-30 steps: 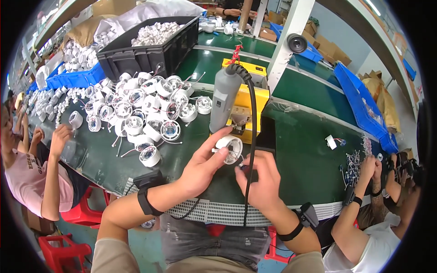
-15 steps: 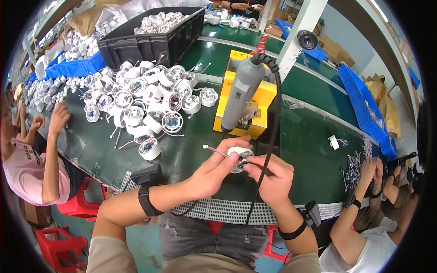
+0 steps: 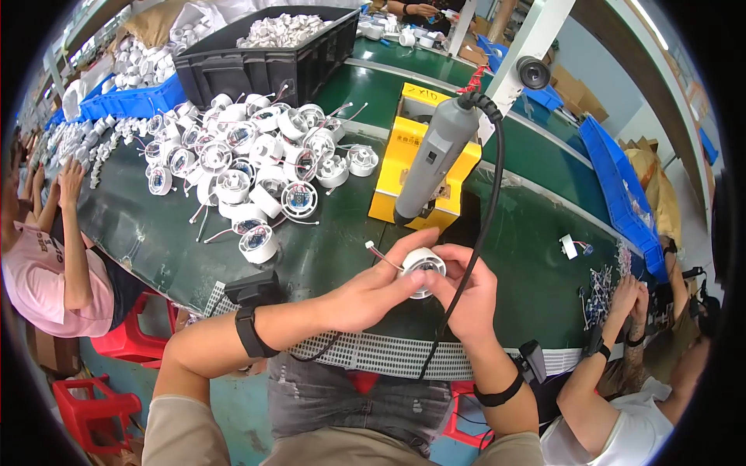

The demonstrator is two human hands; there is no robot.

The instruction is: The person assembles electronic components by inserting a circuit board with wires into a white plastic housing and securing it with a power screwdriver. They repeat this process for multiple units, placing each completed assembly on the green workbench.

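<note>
Between both hands is a white round plastic housing [image 3: 424,262], its open side facing up; the fingers hide much of its inside. A thin wire with a small white plug [image 3: 371,245] sticks out of it to the left. My left hand [image 3: 381,287] grips the housing from the left, its thumb on the near rim. My right hand [image 3: 471,289] holds it from the right, thumb pressing on the top and fingers behind. A black cord [image 3: 464,283] runs in front of the right hand. Just beyond the hands is a grey corded electric screwdriver [image 3: 439,151], tip downward, before a yellow box [image 3: 386,180].
Similar white housings [image 3: 233,186] with boards and wires lie heaped at the left. Behind them stand a black crate [image 3: 225,74] of small white parts and a blue bin [image 3: 140,99]. One white part [image 3: 569,247] and several wired pieces [image 3: 598,295] lie right. Co-workers sit both sides.
My right hand's thumb has moved from pinching at the housing's right side to pressing on its top. The housing now faces up more. The left co-worker's raised hand has moved left.
</note>
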